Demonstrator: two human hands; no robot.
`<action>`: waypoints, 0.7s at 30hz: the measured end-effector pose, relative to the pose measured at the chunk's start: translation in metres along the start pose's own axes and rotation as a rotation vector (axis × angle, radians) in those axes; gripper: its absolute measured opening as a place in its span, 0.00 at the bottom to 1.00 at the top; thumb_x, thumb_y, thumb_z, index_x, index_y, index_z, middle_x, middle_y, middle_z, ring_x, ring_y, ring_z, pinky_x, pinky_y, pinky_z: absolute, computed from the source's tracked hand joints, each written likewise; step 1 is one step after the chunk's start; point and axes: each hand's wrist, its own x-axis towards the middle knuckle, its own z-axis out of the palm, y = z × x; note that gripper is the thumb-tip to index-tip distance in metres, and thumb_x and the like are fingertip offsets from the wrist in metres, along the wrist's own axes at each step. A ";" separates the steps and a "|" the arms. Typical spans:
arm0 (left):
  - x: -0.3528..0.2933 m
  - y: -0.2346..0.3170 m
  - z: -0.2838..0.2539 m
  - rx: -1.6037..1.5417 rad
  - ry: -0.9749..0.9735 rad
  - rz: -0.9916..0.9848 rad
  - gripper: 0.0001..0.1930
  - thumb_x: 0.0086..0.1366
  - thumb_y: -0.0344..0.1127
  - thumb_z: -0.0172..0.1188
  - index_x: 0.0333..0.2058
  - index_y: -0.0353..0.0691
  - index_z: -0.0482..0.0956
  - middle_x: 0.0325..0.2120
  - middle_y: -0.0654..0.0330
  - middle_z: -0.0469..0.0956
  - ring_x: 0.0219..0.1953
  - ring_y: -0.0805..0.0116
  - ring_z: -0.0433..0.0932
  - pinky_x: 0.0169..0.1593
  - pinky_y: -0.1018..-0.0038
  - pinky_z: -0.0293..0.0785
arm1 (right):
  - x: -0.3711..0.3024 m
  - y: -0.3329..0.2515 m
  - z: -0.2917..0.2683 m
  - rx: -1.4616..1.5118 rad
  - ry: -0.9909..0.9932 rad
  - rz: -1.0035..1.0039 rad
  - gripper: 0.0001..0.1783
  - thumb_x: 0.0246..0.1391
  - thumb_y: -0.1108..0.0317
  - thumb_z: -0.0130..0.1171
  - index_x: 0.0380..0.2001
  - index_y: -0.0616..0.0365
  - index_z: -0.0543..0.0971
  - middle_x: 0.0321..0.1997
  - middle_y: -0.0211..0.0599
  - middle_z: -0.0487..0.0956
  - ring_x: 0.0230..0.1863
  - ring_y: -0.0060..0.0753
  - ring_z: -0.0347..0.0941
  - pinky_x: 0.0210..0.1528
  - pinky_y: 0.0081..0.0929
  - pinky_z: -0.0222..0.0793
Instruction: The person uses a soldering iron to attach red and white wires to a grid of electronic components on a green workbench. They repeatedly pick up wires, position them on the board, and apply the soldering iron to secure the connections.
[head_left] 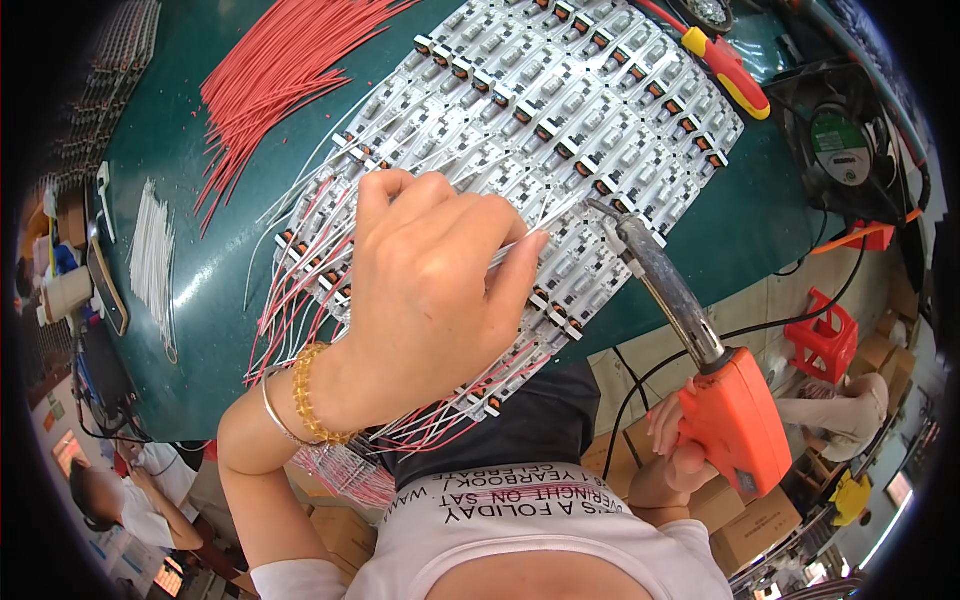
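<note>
A large panel of small white circuit boards (590, 110) with black and orange parts lies tilted across the table's near edge. My left hand (430, 260) is over its left half, thumb and fingers closed on a thin white wire (545, 216) that runs toward the tip of a soldering gun. My right hand (682, 445) is wrapped round the orange handle of that soldering gun (735, 420), its metal barrel reaching to the boards. Red and white wires (290, 310) trail from the panel's left and lower edges. My left palm and the fingers' inner sides are hidden.
A heap of red wires (280, 65) and a bundle of white wires (152, 255) lie on the green table (215, 310). Pliers with red and yellow handles (730, 75) lie at the top right, near a black fan (835, 140). A red stool (822, 335) stands on the floor.
</note>
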 end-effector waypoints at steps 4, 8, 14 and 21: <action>0.001 0.000 -0.001 -0.002 -0.009 0.001 0.06 0.50 0.26 0.68 0.23 0.40 0.78 0.18 0.64 0.73 0.22 0.66 0.69 0.39 0.69 0.60 | -0.007 0.016 -0.003 -0.046 0.052 -0.111 0.46 0.49 0.33 0.58 0.49 0.71 0.67 0.10 0.21 0.64 0.11 0.19 0.60 0.19 0.20 0.61; 0.001 -0.001 0.000 -0.004 0.125 0.051 0.05 0.51 0.24 0.67 0.24 0.40 0.80 0.19 0.64 0.76 0.22 0.68 0.71 0.39 0.71 0.61 | -0.007 0.014 0.002 0.051 0.099 -0.084 0.47 0.52 0.35 0.57 0.55 0.72 0.65 0.09 0.22 0.64 0.09 0.19 0.59 0.17 0.19 0.62; 0.002 0.010 -0.009 -0.158 -0.003 -0.061 0.05 0.51 0.24 0.67 0.24 0.39 0.79 0.18 0.65 0.74 0.20 0.69 0.69 0.38 0.72 0.59 | 0.003 -0.003 0.004 0.119 0.054 -0.088 0.45 0.54 0.36 0.55 0.56 0.72 0.65 0.09 0.22 0.64 0.09 0.19 0.59 0.18 0.19 0.62; -0.003 0.012 0.019 -0.043 0.077 0.021 0.09 0.51 0.25 0.68 0.20 0.40 0.75 0.16 0.66 0.68 0.19 0.67 0.65 0.38 0.69 0.58 | -0.013 0.008 -0.003 0.066 0.053 -0.064 0.45 0.54 0.36 0.55 0.55 0.71 0.66 0.10 0.22 0.65 0.11 0.19 0.60 0.18 0.19 0.60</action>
